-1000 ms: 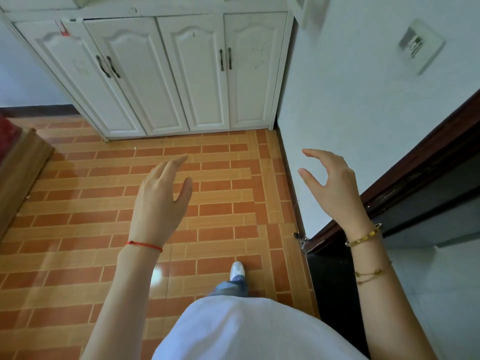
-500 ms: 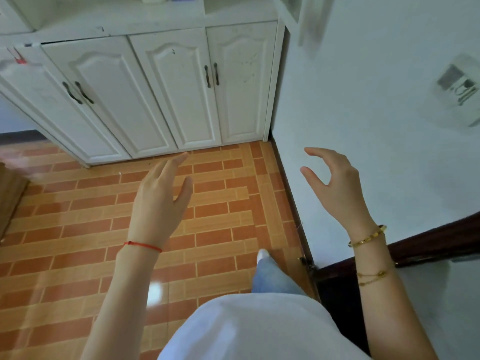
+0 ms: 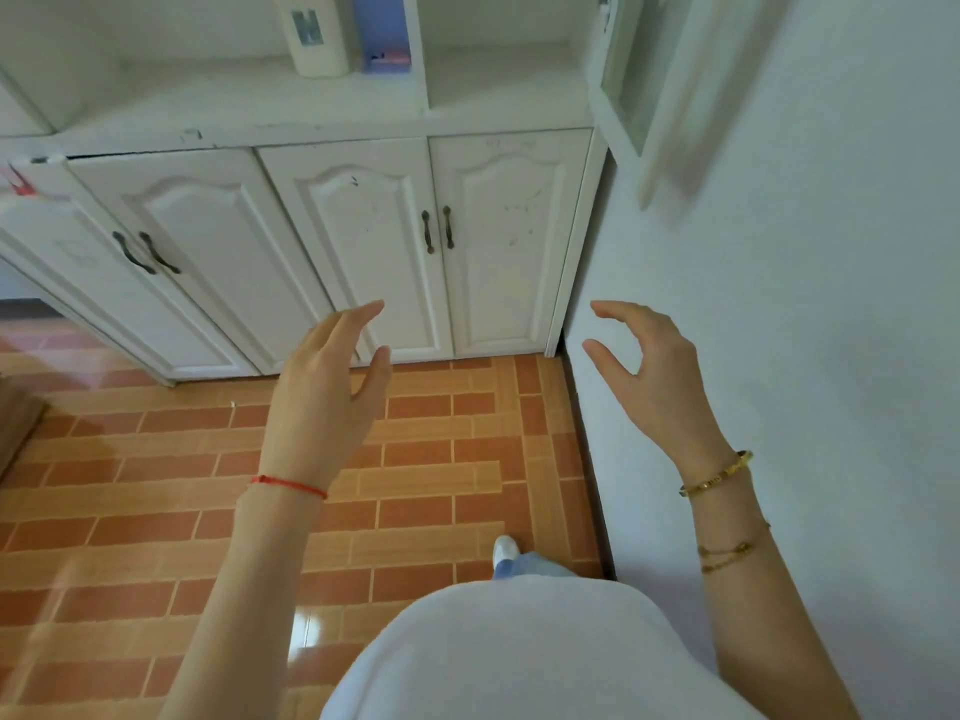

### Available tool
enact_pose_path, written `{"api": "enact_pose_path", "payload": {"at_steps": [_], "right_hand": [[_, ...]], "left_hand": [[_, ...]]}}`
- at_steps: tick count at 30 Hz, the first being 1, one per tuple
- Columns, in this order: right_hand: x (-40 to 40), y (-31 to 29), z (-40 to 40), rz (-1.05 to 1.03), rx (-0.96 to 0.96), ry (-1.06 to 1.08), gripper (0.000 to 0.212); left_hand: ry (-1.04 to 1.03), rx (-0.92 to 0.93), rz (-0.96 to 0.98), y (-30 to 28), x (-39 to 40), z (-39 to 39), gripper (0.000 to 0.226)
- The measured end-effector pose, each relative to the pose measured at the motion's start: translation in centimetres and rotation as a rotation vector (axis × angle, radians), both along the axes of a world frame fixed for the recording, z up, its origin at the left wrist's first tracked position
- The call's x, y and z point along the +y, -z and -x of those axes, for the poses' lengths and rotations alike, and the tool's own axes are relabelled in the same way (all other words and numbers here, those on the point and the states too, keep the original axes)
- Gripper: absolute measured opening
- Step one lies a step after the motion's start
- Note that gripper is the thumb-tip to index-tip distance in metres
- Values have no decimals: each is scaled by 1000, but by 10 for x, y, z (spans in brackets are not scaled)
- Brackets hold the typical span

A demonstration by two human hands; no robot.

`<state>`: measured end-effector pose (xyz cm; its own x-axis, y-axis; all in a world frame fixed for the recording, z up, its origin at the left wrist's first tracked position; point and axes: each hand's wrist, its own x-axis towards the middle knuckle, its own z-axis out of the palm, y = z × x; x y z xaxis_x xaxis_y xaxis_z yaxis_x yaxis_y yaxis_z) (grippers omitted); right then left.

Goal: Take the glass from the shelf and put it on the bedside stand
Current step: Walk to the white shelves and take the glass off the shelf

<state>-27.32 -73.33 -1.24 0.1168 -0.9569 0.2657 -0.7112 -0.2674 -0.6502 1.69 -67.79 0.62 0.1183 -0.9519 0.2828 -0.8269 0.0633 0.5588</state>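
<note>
- The brick-pattern tiled floor [image 3: 156, 511] fills the lower left; a pale wall [image 3: 831, 304] runs down the right side
- A white cabinet [image 3: 363, 241] with panelled doors stands ahead, its right edge against the wall; above the doors an open shelf [image 3: 260, 106] is split by an upright divider
- A glass-fronted door [image 3: 628, 70] hangs open at the shelf's right end
- The person's white top [image 3: 519, 652] shows at the bottom edge, a white shoe [image 3: 505, 547] just ahead of it on the tiles
- The left hand [image 3: 322, 402] is raised, empty, fingers loosely spread; a red string circles its wrist
- The right hand [image 3: 649, 376] is also empty, fingers curled apart; gold bracelets sit on that wrist
- A white container [image 3: 314, 36] and a blue box [image 3: 384, 33] stand side by side on the shelf; whether either is the glass I cannot tell
</note>
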Motion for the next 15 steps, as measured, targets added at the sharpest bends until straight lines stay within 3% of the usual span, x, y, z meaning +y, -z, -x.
{"api": "enact_pose_path", "payload": {"at_steps": [15], "right_hand": [[-231,-15,-23,5,-1,-108,41]], "left_hand": [[-80,23,27,-4,-209,-3,42]]}}
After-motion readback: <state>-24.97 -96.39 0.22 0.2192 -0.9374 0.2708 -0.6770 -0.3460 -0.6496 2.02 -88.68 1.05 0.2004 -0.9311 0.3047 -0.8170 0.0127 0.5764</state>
